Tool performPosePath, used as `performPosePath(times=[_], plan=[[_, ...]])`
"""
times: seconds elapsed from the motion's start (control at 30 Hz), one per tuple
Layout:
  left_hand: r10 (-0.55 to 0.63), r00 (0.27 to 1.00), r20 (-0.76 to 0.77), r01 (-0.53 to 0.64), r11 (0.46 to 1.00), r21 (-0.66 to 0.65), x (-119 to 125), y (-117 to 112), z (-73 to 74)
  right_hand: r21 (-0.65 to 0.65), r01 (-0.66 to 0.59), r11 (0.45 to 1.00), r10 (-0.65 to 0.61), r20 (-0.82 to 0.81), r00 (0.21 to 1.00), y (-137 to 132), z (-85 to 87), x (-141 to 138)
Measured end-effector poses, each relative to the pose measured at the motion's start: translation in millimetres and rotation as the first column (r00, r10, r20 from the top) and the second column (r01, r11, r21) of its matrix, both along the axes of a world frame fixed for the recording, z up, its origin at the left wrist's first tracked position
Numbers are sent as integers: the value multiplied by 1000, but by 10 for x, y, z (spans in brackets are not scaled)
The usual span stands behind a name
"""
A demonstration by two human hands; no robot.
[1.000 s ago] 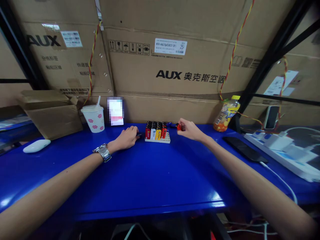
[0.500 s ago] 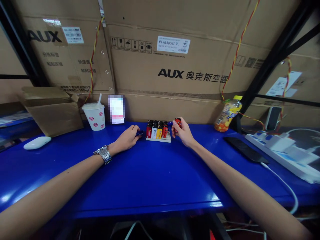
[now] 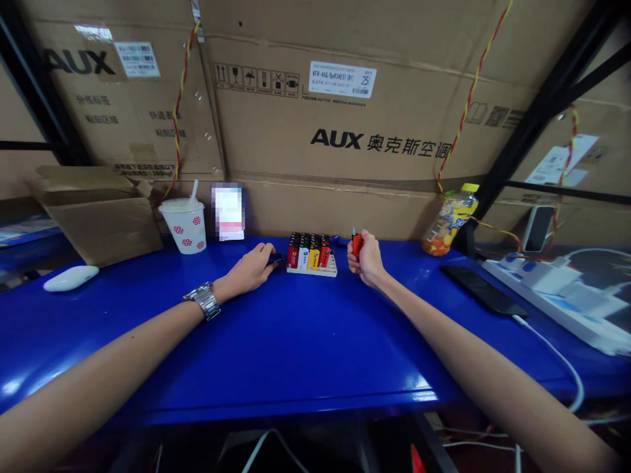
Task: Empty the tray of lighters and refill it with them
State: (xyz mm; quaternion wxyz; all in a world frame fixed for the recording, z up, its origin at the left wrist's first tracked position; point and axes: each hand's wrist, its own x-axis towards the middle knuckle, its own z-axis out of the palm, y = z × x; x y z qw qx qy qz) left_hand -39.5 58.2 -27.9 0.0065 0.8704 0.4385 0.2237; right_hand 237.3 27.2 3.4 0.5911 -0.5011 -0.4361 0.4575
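Observation:
Upright in my right hand (image 3: 367, 258) is a red lighter (image 3: 357, 245), the fingers closed around it and the thumb near its top. A small pale flame (image 3: 353, 230) shows above the lighter. My left hand (image 3: 254, 266) rests on the blue table with its fingers curled on a small dark blue object (image 3: 276, 258), whose kind I cannot make out. Between the hands stands a white tray (image 3: 331, 270) with rows of red, white and yellow lighters (image 3: 309, 256), several of its right-hand slots bare. Behind the tray's right end lies another blue object (image 3: 338, 241), partly hidden.
A patterned paper cup (image 3: 183, 226) with a straw, a lit phone (image 3: 229, 211) and an open cardboard box (image 3: 106, 220) stand at the back left. A white mouse (image 3: 71, 278) lies left. Rightward are a drink bottle (image 3: 449, 223), a black phone (image 3: 480, 291) and a power strip (image 3: 557, 309).
My right hand has drawn slightly right from the tray and turned the red lighter upright, and a flame now shows at its top. The left hand has barely moved.

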Motion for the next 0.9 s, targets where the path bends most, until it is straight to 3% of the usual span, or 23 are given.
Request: performPosePath(times=[0.17,0.27,0.33,0.57,0.77,0.9], plan=[[21,1000,-7,-21,1000,-13,2,-24,18,164,-124,979,99,154,983,30,14,91],[14,1000,9,-14,1000,-24,7,-53,42,369,-170,914,-3,424,905,42,31,167],[-12,1000,28,13,1000,-14,10,-68,56,435,-211,875,-67,541,838,32,40,200],[19,996,88,-20,1000,15,8,-80,92,344,-356,869,155,494,856,-33,-20,115],[61,975,213,-57,998,-23,27,-110,134,295,-369,881,170,531,830,-38,-62,24],[101,937,334,-53,987,-149,41,-134,164,349,-303,887,63,558,827,-29,-61,82]])
